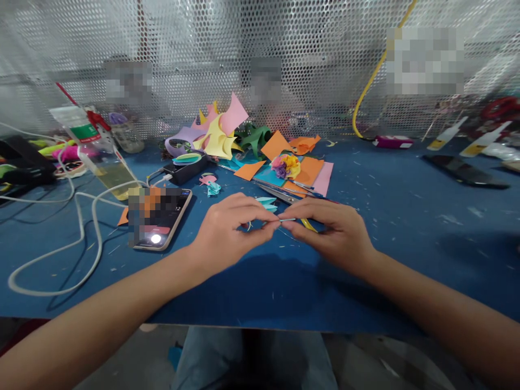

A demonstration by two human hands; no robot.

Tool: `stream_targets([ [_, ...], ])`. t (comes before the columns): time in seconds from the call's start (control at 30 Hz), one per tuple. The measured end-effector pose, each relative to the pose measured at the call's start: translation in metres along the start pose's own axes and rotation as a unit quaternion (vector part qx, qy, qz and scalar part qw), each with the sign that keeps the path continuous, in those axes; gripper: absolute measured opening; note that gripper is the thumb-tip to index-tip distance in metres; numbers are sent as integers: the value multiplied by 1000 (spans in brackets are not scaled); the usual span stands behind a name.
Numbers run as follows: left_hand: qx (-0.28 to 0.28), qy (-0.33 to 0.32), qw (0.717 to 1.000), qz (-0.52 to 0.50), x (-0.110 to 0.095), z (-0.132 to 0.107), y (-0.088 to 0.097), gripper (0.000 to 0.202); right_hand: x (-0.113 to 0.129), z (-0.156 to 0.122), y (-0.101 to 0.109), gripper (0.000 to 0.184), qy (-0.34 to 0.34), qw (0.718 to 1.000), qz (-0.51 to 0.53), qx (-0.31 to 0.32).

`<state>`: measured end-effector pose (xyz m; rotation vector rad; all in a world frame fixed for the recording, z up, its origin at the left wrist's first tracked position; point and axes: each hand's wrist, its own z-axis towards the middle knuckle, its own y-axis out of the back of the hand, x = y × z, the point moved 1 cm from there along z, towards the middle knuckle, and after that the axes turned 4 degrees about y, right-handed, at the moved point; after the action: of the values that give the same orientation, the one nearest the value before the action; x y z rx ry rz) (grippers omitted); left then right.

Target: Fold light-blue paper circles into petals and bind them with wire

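Over the front middle of the table, my left hand [229,227] and my right hand [339,230] meet fingertip to fingertip. Both pinch a thin light-blue paper piece [287,219], seen nearly edge-on and mostly covered by my fingers. Just behind my fingertips lie folded light-blue paper pieces [266,202]. A pair of scissors [280,193] rests beyond them, its handles partly hidden behind my right hand. Farther back, a purple, pink and yellow paper flower [285,165] sits on orange paper sheets [312,170]. Small crumpled blue paper [213,188] lies to the left.
A lit phone [179,219] and a looping white cable [95,244] occupy the left side, near a tilted bottle [108,165]. Coloured paper scraps [219,135] pile up against the perforated metal screen [317,65]. Glue bottles [485,139] and a dark phone [465,171] lie at right.
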<state>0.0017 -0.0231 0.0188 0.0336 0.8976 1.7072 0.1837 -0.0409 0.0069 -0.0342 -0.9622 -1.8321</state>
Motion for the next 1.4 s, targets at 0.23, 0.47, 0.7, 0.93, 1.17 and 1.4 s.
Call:
stream_targets([
  [0.23,-21,-68,997,8,0,1,-1,3,2,-1,1,10,12,1000,8,10],
  [0.47,-21,-74,997,18,-4,1,-2,8,1,-1,-1,13,8,999,24,29],
  [0.7,-43,-46,998,-2,-6,2,-3,8,-2,1,0,10,-21,998,60,17],
  [0.93,-19,76,994,-71,-4,0,-1,4,-6,2,-2,4,-70,993,97,-24],
  [1.17,1,52,997,-49,0,0,-4,7,-2,2,-1,4,-53,997,62,14],
  [1.4,8,94,991,-92,-3,-1,-2,7,-3,0,-8,8,-49,996,77,18],
])
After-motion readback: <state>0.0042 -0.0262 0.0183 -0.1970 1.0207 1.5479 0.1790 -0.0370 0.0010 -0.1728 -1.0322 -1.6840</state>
